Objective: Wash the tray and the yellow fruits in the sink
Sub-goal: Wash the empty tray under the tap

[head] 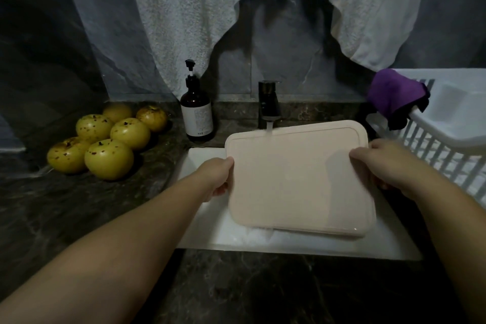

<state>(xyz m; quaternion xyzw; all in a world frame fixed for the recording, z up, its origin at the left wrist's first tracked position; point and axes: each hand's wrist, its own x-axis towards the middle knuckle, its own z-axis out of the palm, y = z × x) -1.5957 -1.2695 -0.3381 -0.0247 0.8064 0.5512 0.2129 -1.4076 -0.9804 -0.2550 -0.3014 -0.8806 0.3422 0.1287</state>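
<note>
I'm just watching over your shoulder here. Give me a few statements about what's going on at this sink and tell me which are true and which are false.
1. Both hands hold the tray, the left hand and right hand on opposite edges. True.
2. Water from the faucet runs onto the tray. True.
3. The yellow fruits are in the sink. False: they sit on the counter, left of the sink.
4. The purple cloth lies on the tray. False: it hangs over the white rack.
5. The soap bottle stands between the fruits and the faucet. True.
</note>
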